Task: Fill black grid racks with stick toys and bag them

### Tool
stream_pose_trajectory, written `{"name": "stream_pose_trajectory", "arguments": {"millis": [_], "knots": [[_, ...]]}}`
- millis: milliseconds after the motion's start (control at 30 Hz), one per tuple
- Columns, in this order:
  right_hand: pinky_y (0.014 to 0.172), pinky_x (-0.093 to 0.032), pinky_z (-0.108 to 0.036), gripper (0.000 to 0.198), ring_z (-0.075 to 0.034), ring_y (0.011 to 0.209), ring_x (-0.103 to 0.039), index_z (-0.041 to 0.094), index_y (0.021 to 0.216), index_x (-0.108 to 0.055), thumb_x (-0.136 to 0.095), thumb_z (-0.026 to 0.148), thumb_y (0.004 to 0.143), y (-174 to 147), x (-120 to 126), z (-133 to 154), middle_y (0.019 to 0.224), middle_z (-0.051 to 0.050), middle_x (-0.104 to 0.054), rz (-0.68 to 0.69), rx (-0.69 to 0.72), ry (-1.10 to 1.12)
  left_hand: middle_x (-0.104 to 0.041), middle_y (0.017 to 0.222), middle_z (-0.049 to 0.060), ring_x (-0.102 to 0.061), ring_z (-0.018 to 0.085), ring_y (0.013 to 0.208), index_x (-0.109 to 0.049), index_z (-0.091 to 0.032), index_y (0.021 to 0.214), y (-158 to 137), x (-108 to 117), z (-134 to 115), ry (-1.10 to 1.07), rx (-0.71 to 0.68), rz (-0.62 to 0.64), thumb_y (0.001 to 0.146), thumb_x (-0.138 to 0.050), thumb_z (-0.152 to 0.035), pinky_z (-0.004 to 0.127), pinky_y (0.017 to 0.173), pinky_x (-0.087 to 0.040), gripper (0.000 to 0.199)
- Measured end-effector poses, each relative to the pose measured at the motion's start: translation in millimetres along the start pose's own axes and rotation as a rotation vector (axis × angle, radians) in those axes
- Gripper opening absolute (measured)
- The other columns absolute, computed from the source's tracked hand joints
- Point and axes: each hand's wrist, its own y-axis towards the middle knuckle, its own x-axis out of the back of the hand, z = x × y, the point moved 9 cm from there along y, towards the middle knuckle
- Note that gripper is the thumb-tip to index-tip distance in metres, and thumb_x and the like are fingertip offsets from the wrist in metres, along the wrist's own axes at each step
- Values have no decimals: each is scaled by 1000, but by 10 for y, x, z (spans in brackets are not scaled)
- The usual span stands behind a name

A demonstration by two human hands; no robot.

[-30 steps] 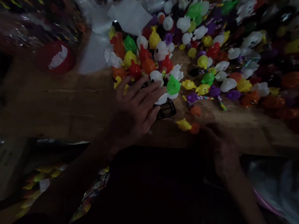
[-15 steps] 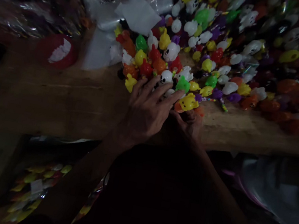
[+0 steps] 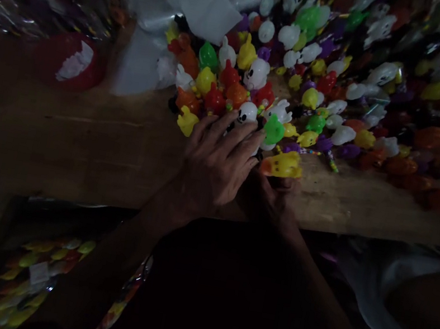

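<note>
My left hand [image 3: 221, 156] lies with its fingers stretched over the near edge of a cluster of small plastic animal toys. Its fingertips touch a white toy with black eyes [image 3: 248, 113], partly covered by the hand. Beside it, my right hand [image 3: 276, 194] is closed around a yellow animal toy [image 3: 285, 166] with an orange end, held low over the table's front edge. A green toy [image 3: 274, 130] sits just behind my left fingertips. Shadow hides the right fingers in part, and what lies under my left palm is hidden.
Many mixed toys [image 3: 361, 138] cover the back and right of the wooden table [image 3: 118, 163]. A red round container [image 3: 68, 61] with white paper stands at left, near clear plastic bags [image 3: 146, 4]. Packed colourful toys [image 3: 33, 279] lie below the table, and another person's limb [image 3: 429, 303] shows at right.
The yellow toy in my right hand has turned and moved slightly right and down. My left hand stays over the cluster. A person's limb has come into view at the lower right.
</note>
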Motion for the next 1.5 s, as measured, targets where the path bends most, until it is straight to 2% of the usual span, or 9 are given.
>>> {"name": "stream_pose_trajectory", "arguments": {"millis": [467, 600, 733, 867, 1000, 1100, 1233, 1367, 1500], "knots": [[64, -53, -35, 19, -18, 67, -59, 25, 83, -61, -56, 37, 96, -52, -53, 379, 76, -3, -63, 5, 165, -221, -64, 145, 7, -52, 30, 143, -60, -22, 142, 25, -52, 62, -76, 46, 43, 108, -38, -36, 50, 122, -36, 43], [64, -50, -33, 25, -18, 69, -58, 24, 83, -61, -49, 37, 101, -28, -175, 469, 81, -5, -64, 122, 161, -281, -67, 141, 9, -56, 31, 139, -63, -19, 138, 31, 0, 84, -121, 3, -14, 109, -31, -42, 51, 120, -39, 49], [65, -49, -32, 32, -18, 69, -58, 22, 82, -60, -50, 44, 102, 30, -146, 378, 76, -4, -62, 40, 186, -303, -71, 133, 12, -61, 30, 133, -66, -12, 131, -1, 206, 81, -229, -59, -128, 111, -27, -41, 49, 115, -47, 53], [68, -51, -32, 32, -18, 73, -60, 22, 81, -59, -51, 44, 101, 33, -216, 249, 78, -5, -64, 52, 214, -301, -71, 134, 11, -57, 27, 139, -63, -17, 134, -79, 383, 57, -289, -47, -219, 108, -40, -37, 45, 118, -47, 40], [73, -55, -34, 22, -20, 78, -64, 24, 89, -62, -51, 40, 99, -46, -137, 374, 85, -5, -69, 28, 255, -220, -65, 143, 14, -48, 37, 146, -59, -19, 139, -81, 275, -243, -116, -138, -194, 95, -66, -38, 55, 121, -40, 49], [74, -57, -34, 16, -20, 80, -66, 24, 99, -63, -50, 34, 98, -19, 230, 540, 91, -5, -71, -60, 321, -265, -63, 145, 16, -56, 39, 138, -59, -19, 137, -8, 106, -408, -11, -176, -176, 93, -68, -28, 57, 112, -45, 46], [78, -54, -34, 19, -20, 82, -66, 23, 95, -65, -47, 24, 98, 256, 1343, 561, 90, -6, -71, -440, 259, -592, -64, 143, 20, -69, 37, 118, -63, -16, 124, 81, -4, -423, 92, -263, -266, 93, -65, -22, 50, 91, -53, 31], [95, -50, -42, 20, -27, 100, -65, 18, 95, -67, -47, 20, 93, 649, 2385, 438, 100, -12, -72, -787, 55, -925, -66, 139, 20, -71, 35, 112, -64, -14, 120, 62, -38, -388, 169, -386, -282, 94, -66, -22, 46, 86, -53, 27], [100, -46, -42, 29, -30, 114, -62, 12, 113, -66, -45, 19, 95, 1140, 2888, 189, 120, -19, -69, -815, -283, -1088, -63, 143, 18, -69, 35, 119, -63, -15, 121, 49, -20, -288, 115, -323, -245, 94, -65, -16, 46, 95, -51, 28]]}}
